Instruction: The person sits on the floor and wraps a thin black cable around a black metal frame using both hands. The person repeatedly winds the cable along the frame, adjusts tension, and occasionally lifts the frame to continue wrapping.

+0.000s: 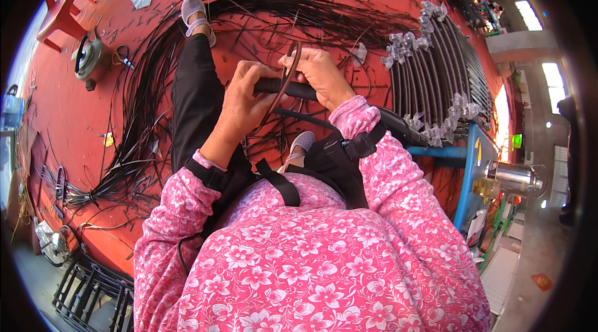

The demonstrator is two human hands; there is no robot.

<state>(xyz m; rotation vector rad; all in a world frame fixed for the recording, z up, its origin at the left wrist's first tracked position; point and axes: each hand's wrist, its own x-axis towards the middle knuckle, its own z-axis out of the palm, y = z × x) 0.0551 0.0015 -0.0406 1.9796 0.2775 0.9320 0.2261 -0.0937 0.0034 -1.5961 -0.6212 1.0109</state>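
My left hand (pixel 247 93) is wrapped around a padded black tube (pixel 303 91) held crosswise in front of my lap. A flat dark-brown strip, likely synthetic rattan (pixel 293 63), loops up over the tube and trails down on its near side. The fingertips of my right hand (pixel 322 72) pinch this strip near the top of its loop. The heel of that hand lies close to the tube's right end, and whether it touches cannot be made out. Below the tube, a thinner dark bar (pixel 303 118) runs between my legs.
Long black strips (pixel 140 112) curve in a thick bundle across the littered red floor (pixel 154 42). On the left are a kettle (pixel 91 63), scissors (pixel 122 57) and a red plastic chair (pixel 63 19). Ribbed brown pieces (pixel 430 75) with clear wrapping stand right, near a blue table (pixel 473 164) bearing a thermos (pixel 514 178).
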